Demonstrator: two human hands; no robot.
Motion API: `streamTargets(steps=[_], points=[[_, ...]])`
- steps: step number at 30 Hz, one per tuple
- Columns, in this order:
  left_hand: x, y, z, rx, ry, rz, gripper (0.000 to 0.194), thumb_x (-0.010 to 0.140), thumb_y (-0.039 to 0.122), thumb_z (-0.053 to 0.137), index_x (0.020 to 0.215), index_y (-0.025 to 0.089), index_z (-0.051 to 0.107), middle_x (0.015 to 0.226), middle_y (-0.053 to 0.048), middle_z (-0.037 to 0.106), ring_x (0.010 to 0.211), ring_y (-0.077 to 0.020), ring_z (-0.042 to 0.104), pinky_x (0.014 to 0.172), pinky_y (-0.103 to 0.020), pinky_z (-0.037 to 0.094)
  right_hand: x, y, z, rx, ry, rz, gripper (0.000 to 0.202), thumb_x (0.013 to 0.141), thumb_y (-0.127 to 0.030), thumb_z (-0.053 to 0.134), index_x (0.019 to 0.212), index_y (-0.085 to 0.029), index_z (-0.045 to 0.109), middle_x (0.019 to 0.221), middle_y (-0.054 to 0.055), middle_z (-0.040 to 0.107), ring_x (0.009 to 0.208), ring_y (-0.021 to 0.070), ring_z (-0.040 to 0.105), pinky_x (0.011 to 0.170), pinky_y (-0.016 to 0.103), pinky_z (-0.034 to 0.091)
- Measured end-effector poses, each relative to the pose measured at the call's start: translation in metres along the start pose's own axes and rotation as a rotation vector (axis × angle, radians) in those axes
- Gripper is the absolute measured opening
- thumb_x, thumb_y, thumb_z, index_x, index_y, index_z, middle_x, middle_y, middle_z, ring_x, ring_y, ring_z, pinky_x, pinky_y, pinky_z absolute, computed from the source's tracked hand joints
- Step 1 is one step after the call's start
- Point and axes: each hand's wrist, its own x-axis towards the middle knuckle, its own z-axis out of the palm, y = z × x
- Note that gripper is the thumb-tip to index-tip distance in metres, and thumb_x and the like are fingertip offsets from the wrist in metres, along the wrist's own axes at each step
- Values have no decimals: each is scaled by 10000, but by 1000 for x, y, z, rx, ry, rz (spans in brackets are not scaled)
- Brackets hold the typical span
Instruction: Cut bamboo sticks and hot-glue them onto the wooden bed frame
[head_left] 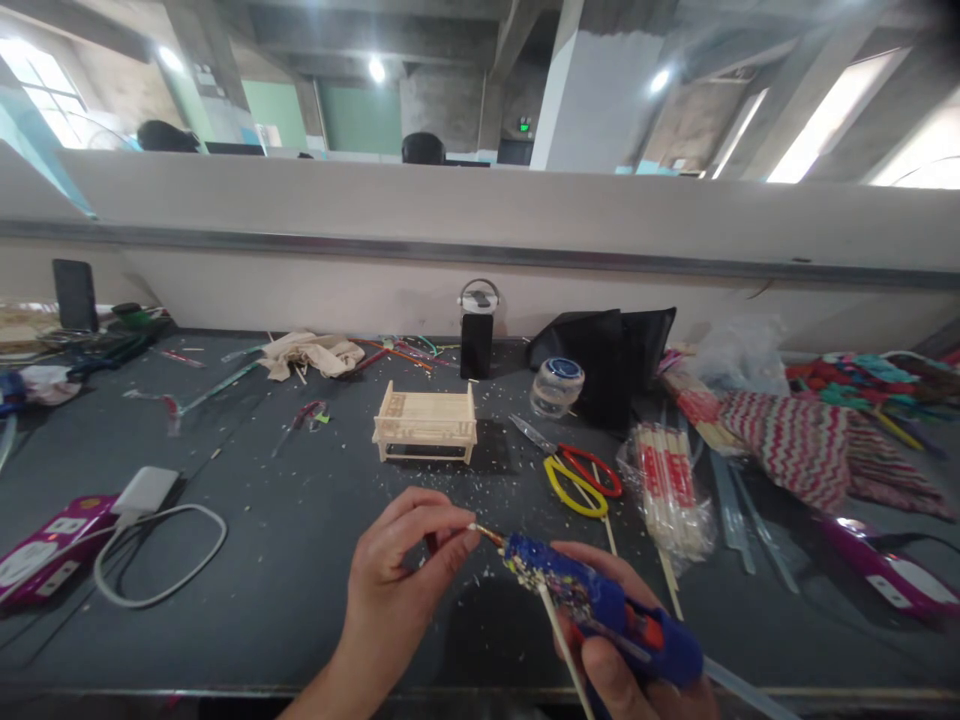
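My right hand (626, 640) is wrapped round a blue glue gun (592, 595), its nozzle pointing left. A thin wooden stick (568, 650) runs down beside the gun, and a clear glue stick comes out of its back end. The thumb and index finger of my left hand (416, 570) are pinched together at the nozzle tip; what they hold there is too small to name. Beyond the hands a small wooden stick model (426, 425) stands upright on the dark table (277, 560).
Red and yellow scissors (577, 475), a clear jar (556, 388) and bagged sticks (667, 485) lie to the right. A phone (476, 345) stands at the back. A white charger (146, 492) with its cable is on the left, near a purple power strip (56, 540).
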Motion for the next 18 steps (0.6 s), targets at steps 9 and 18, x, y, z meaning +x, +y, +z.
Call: streamTargets(steps=[9, 18], points=[[0, 0, 0, 8, -3, 13, 101, 769, 152, 700, 836, 227, 717, 848, -6, 630, 679, -88, 595, 594, -175, 485, -1, -1, 2, -6, 15, 26, 471, 762, -592, 614, 1079, -244, 599, 715, 22, 657, 531, 143, 581, 514, 215, 488], [1, -1, 1, 5, -1, 27, 116, 769, 145, 701, 845, 231, 714, 842, 2, 627, 679, -82, 593, 598, -167, 482, 0, 1, 0, -83, 14, -79, 422, 811, -557, 578, 1082, -234, 598, 786, 40, 680, 574, 156, 609, 503, 212, 483]])
